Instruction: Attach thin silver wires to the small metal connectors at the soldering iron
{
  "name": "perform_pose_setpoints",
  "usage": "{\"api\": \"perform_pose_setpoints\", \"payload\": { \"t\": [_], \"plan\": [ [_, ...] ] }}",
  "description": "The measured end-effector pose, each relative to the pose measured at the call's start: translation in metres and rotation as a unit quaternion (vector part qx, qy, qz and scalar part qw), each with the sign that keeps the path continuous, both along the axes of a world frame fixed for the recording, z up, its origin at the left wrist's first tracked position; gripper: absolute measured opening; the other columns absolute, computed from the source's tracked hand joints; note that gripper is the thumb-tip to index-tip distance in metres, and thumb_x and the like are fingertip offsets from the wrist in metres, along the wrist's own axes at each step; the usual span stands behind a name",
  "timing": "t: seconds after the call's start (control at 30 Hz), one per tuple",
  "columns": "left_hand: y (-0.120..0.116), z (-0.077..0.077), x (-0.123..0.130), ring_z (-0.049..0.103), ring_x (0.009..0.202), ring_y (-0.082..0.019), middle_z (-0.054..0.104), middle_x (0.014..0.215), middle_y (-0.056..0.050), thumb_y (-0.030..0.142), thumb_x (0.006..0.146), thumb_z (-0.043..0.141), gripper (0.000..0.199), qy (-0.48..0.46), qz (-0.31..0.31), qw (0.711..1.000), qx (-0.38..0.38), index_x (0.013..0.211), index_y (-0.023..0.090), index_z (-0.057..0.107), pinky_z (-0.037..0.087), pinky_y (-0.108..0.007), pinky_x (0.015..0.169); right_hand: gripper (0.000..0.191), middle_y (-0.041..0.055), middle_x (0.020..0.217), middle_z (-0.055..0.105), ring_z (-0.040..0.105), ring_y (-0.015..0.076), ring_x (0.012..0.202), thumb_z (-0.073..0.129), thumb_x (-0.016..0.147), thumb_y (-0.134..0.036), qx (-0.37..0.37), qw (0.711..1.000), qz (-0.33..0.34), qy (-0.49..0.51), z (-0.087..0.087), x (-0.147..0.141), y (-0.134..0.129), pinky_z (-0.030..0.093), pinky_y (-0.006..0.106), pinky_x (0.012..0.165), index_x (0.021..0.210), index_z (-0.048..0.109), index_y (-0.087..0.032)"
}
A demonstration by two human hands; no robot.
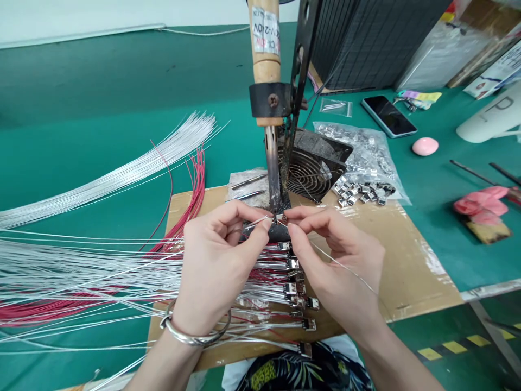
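My left hand point(228, 260) pinches the end of a white wire just below the tip of a soldering iron point(272, 157), which hangs point down in a black metal holder. Across from it, my right hand point(337, 260) is closed on a thin solder wire point(345, 267) that trails over the palm, with its fingertips at a small metal connector point(280, 218) under the iron's tip. Fingers partly hide the connector. Below the hands lie several connectors point(291, 288) with white and red wires running left.
A cardboard sheet point(407, 260) covers the table's front. White wires point(154, 163) and red wires point(197, 187) lie left. Behind are a fan point(309, 174), a bag of connectors point(362, 149), a phone point(388, 115); a cup point(488, 119) and pink sponge point(480, 206) lie right.
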State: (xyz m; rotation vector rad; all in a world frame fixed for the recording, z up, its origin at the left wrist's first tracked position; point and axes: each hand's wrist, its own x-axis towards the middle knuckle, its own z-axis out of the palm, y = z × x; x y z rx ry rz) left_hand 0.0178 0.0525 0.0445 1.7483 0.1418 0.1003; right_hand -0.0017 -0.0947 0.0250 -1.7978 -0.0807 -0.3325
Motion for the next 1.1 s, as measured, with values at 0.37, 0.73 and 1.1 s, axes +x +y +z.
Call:
{"api": "perform_pose_setpoints", "payload": {
  "t": [0.37,0.73,1.1],
  "plan": [
    [0.002,-0.001,-0.002,0.073,0.073,-0.011,0.08,0.082,0.002,0.009,0.079,0.075,0.012,-0.008,-0.014,1.0,0.011,0.074,0.02,0.076,0.057,-0.014,0.066,0.011,0.001,0.099,0.077,0.074,0.0128,0.093,0.07,0.091,-0.009,-0.01,0.999,-0.008,-0.03,-0.003,0.0,0.001,0.057,0.025,0.089,0.085,0.069,-0.019],
    [0.003,-0.005,-0.004,0.073,0.077,-0.016,0.081,0.086,-0.003,0.016,0.08,0.079,0.006,0.037,-0.032,0.999,0.006,0.076,0.018,0.074,0.057,-0.022,0.069,0.01,-0.0009,0.084,0.069,0.066,0.0145,0.079,0.064,0.099,-0.023,0.011,0.996,-0.081,0.025,-0.005,-0.001,-0.014,0.052,0.029,0.078,0.091,0.07,-0.023],
    [-0.001,-0.011,-0.055,0.075,0.089,-0.021,0.08,0.093,-0.002,0.019,0.088,0.071,0.01,-0.008,-0.043,0.996,0.08,0.079,0.023,0.072,0.055,-0.029,0.072,0.062,-0.0004,0.051,0.052,0.044,0.0106,0.048,0.05,0.103,-0.058,0.09,0.963,0.073,0.245,-0.015,-0.019,-0.033,0.031,0.026,0.047,0.064,0.076,-0.017]
  ]
}}
